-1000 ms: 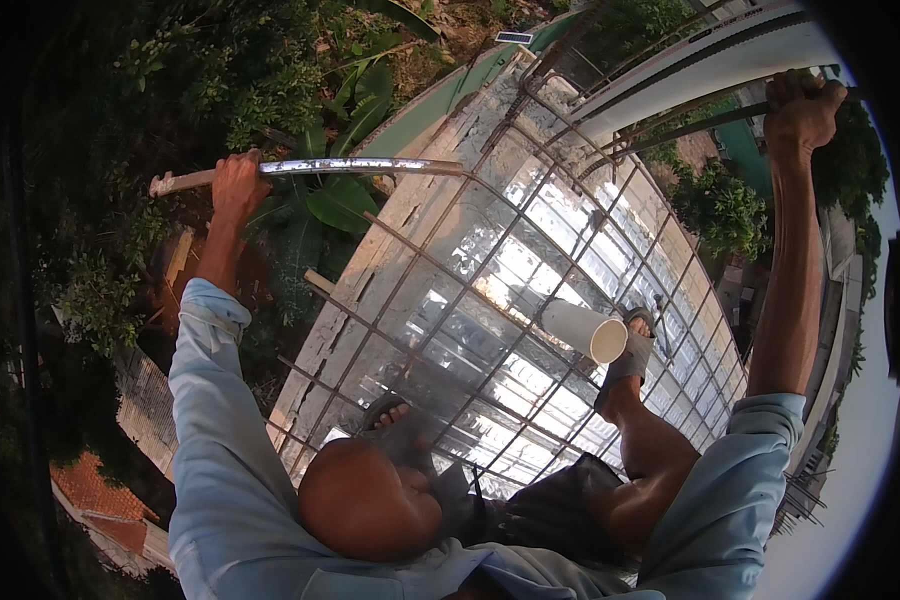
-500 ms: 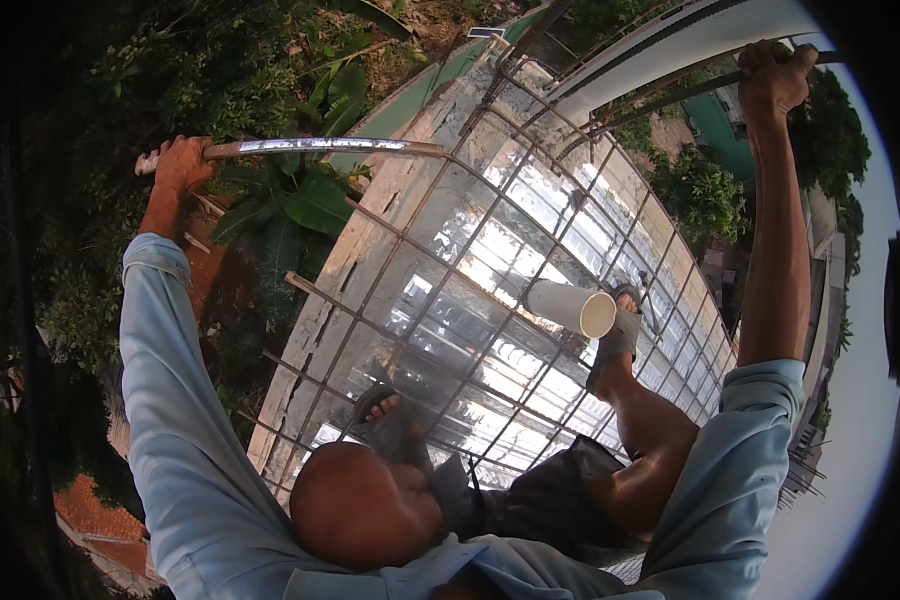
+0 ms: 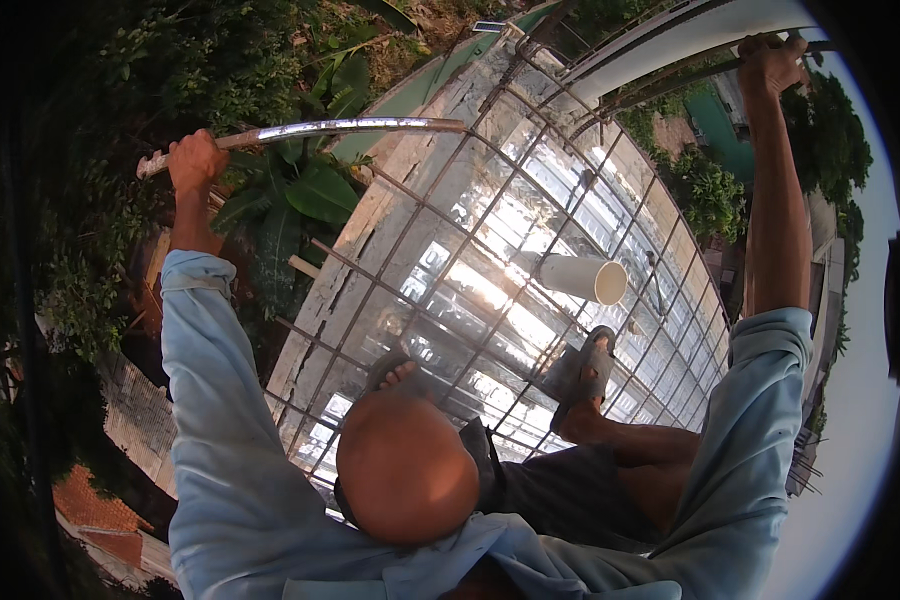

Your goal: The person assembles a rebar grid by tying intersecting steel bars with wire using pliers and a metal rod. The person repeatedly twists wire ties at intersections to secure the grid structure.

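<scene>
At the upper left, my left hand [image 3: 198, 160] is wrapped round the brown end of a long bar [image 3: 330, 128]. The bar has a shiny silvery middle stretch, and its far end meets the edge of a rebar grid [image 3: 475, 240]. At the upper right, my right hand [image 3: 770, 65] grips a dark rod [image 3: 670, 85] that slants down toward the grid's far corner. Both arms are stretched wide and forward. A white plastic pipe [image 3: 575, 277] pokes up through the grid between them, its open end facing me.
Reflective sheeting [image 3: 510, 320] lies under the grid, with wooden edging [image 3: 345, 260] along the left side. Rebar ends stick out past that edge. Beyond it are plants [image 3: 320, 190] and a tiled roof [image 3: 100, 505] lower down. A white beam [image 3: 690, 45] crosses at the upper right. My sandaled feet stand on the grid.
My right foot has moved back from beside the pipe to a spot nearer me. The view has shifted slightly. Both hands keep their hold on the bar and the rod.
</scene>
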### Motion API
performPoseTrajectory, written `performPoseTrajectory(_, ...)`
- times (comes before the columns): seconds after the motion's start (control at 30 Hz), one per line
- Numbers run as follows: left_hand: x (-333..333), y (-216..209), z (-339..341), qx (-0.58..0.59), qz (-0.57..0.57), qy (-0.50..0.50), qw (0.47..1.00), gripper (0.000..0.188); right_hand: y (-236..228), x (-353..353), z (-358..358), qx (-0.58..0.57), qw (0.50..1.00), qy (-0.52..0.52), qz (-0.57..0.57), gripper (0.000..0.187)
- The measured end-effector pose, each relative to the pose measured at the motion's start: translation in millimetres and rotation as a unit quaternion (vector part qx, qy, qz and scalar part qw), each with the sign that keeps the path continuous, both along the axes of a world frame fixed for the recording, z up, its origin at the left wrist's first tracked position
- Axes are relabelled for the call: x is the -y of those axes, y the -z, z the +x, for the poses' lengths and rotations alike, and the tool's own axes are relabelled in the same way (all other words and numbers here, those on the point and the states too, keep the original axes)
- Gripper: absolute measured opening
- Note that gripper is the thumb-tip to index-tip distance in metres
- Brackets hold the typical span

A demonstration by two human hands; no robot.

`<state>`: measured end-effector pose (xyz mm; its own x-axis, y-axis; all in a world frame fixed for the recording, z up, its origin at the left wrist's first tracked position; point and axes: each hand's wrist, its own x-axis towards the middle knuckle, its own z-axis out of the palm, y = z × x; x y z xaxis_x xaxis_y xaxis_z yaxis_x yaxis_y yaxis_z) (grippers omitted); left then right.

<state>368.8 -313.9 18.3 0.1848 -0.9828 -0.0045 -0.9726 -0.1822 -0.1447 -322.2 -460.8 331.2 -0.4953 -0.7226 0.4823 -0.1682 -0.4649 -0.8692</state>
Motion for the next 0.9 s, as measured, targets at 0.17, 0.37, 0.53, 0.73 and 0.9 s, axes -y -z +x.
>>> performPoseTrajectory(0.17,-33.0,-7.5,-18.4,-0.024,-0.012,-0.041,0.999,0.029,3.8,-20.4,25.6,0.017,0.999,0.024,-0.025,0.042)
performPoseTrajectory(0.37,-114.4,-7.7,-43.7,-0.018,-0.021,-0.121,0.992,0.035,14.0,-8.9,16.8,-0.006,0.999,-0.014,-0.046,0.041)
performPoseTrajectory(0.53,-177.1,-5.0,-81.0,-0.036,-0.065,-0.148,0.986,0.040,9.7,-9.9,8.2,0.004,0.996,-0.082,-0.046,0.042)
performPoseTrajectory(0.73,-244.2,-3.0,-131.6,-0.009,-0.072,-0.197,0.978,0.028,10.6,-15.9,19.7,0.015,0.993,-0.104,-0.049,0.042)
performPoseTrajectory(0.9,-297.3,14.1,-180.1,-0.040,-0.088,-0.252,0.963,0.027,10.4,-15.4,13.6,0.014,0.994,-0.100,-0.036,0.042)
